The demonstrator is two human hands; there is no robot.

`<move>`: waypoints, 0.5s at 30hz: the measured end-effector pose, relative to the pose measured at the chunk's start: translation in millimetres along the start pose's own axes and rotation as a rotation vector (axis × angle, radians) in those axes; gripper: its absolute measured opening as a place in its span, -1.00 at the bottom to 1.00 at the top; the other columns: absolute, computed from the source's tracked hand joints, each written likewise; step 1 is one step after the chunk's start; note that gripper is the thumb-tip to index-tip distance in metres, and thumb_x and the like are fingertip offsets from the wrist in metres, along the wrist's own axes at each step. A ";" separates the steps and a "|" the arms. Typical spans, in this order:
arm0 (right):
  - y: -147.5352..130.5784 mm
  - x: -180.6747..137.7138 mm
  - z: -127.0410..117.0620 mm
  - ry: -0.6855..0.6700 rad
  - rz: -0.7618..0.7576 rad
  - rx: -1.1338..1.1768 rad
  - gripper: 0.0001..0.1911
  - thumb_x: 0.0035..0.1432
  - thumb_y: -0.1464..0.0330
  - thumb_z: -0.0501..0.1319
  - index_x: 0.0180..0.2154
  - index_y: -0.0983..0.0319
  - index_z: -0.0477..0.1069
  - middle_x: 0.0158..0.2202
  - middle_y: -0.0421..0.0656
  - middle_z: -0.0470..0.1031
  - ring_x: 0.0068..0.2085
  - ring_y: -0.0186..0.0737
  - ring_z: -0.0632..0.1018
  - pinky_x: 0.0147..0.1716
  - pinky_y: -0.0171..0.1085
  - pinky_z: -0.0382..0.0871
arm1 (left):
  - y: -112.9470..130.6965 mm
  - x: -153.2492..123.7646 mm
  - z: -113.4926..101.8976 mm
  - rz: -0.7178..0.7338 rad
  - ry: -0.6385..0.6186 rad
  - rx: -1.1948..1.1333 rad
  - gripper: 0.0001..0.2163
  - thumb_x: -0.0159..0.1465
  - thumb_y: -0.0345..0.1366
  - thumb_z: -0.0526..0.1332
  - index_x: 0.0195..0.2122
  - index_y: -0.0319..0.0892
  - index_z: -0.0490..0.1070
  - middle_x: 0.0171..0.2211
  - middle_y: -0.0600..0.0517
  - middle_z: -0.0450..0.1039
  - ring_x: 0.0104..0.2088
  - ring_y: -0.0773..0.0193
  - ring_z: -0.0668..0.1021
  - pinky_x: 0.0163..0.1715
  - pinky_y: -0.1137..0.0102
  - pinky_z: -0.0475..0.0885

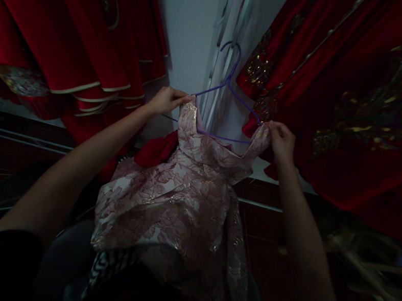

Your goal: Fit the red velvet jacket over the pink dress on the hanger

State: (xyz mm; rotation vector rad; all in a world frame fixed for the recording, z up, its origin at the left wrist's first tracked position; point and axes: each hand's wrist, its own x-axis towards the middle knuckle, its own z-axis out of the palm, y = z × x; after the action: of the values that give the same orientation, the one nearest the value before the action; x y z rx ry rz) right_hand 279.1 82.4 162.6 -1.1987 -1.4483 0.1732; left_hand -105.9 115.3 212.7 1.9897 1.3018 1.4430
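A small pink and gold brocade dress (179,204) hangs from a purple wire hanger (228,89) in front of me. My left hand (166,100) pinches the dress's left shoulder strap where it meets the hanger. At the other end, my right hand (281,142) is closed on the right shoulder strap. The skirt drapes down toward my lap. A red piece of cloth (157,150) shows behind the dress's left side.
Red garments with gold trim (85,31) hang at the left, and red garments with gold embroidery (368,107) hang at the right. A white wall (193,19) with white vertical strips (220,71) lies between them. A dark floor lies below.
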 end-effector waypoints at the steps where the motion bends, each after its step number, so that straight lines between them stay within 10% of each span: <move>1: -2.0 -1.0 -0.8 -0.012 -0.016 -0.002 -0.55 0.20 0.05 0.09 -0.22 0.28 0.50 -0.24 -0.06 0.57 -0.21 -0.20 0.56 -0.19 -0.24 0.41 | 0.1 -1.3 -2.7 0.007 -0.026 0.014 -0.74 0.14 -0.10 0.28 -0.46 -0.22 0.51 -0.59 0.07 0.40 -0.32 0.22 0.49 -0.31 0.46 0.31; 7: -11.5 -8.6 -3.9 -0.094 -0.133 0.009 -0.63 0.14 0.08 0.20 -0.22 0.23 0.53 -0.24 -0.10 0.59 -0.21 -0.20 0.58 -0.16 -0.22 0.44 | -14.8 -2.4 -16.9 0.131 -0.167 0.191 -0.57 0.22 0.06 0.14 -0.31 -0.25 0.55 -0.46 -0.01 0.50 -0.39 0.28 0.45 -0.36 0.46 0.27; 15: 31.8 -1.4 -2.8 0.268 0.062 0.198 -0.62 0.03 0.02 0.25 -0.32 0.21 0.49 -0.34 -0.14 0.56 -0.29 -0.20 0.55 -0.21 -0.17 0.45 | -64.5 -28.1 -44.2 -0.072 -0.130 0.594 -0.50 0.29 0.05 -0.02 -0.24 -0.22 0.58 -0.48 -0.04 0.53 -0.48 0.26 0.45 -0.43 0.43 0.22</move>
State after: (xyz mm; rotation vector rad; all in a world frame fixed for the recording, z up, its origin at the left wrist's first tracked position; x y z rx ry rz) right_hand 298.6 94.5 140.4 -1.0615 -1.1337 0.1862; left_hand -176.5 115.4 169.0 2.3053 1.8761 0.9368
